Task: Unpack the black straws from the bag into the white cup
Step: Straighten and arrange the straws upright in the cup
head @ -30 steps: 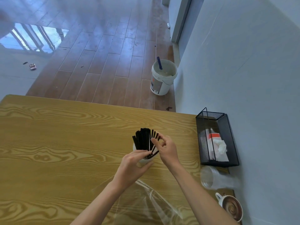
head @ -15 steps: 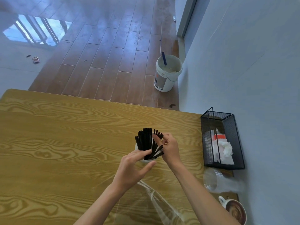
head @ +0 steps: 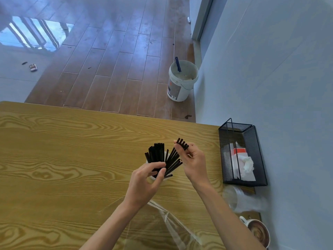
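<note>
A black mesh basket (head: 232, 141), clear cups (head: 243, 200), a coffee mug (head: 259, 233) and a white bucket (head: 180, 85).

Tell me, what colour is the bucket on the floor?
White, with a grubby rim; the bucket shows best in the head view.

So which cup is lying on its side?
The clear plastic cup near the wall, below the black mesh basket. The white cup with straws and the coffee cup stand upright.

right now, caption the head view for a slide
Both hands arranging black straws in the white cup on a wooden table.
</note>
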